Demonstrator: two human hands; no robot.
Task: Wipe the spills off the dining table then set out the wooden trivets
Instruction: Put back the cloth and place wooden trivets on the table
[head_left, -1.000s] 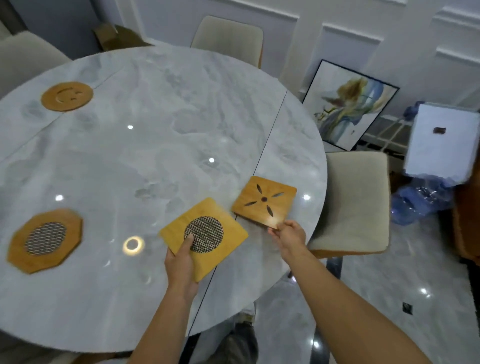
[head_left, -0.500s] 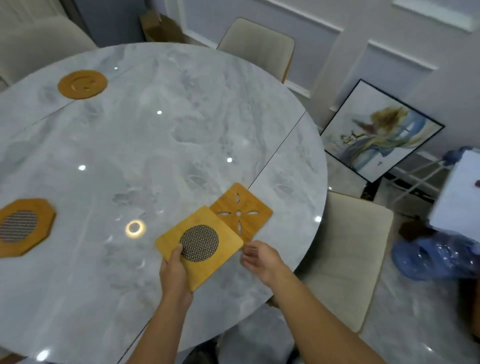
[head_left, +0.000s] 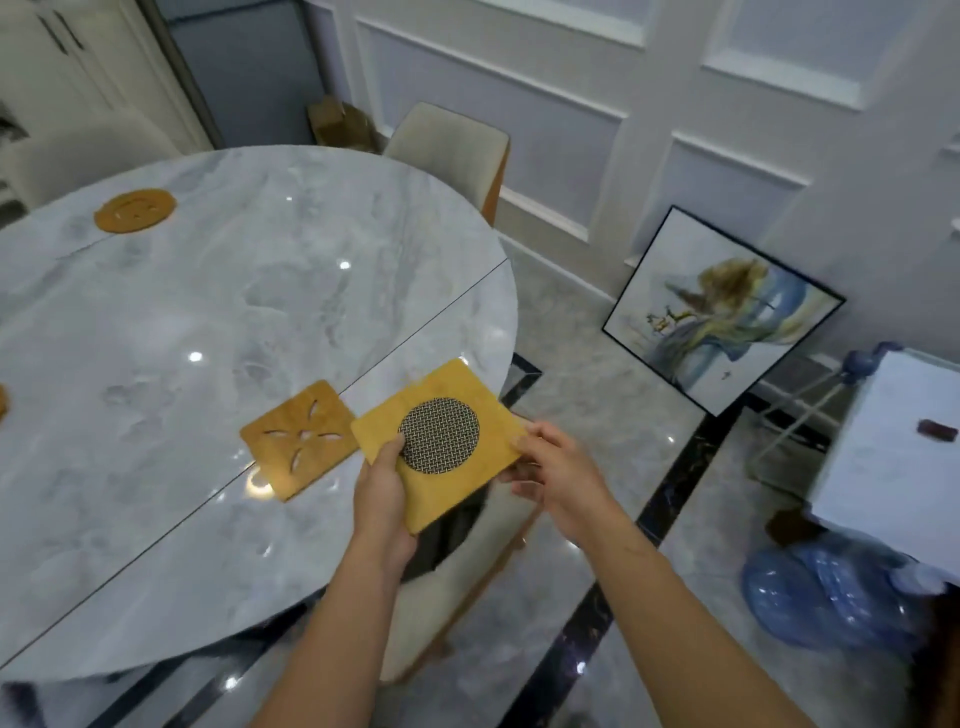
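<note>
Lifted now off the table (head_left: 156, 426) and carried past its edge — mesh trivet (head_left: 439, 441), earlier flat beside the flower-cut trivet (head_left: 298, 439). Held by both hands: left hand (head_left: 382, 491) closed on the near corner, right hand (head_left: 553, 467) pinching the right edge. Probably light, stiff, thin — best gripped by the wooden border, not the mesh.

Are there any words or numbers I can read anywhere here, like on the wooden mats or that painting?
No readable text in this picture.
Mesh trivet, held in both hands: only a round metal mesh, no words.
Flower-cut trivet and round trivet on the table: cut-out shapes only.
Framed painting: brush strokes, no legible signature.
Small dark item on the white box: too small and blurred to read.
</note>
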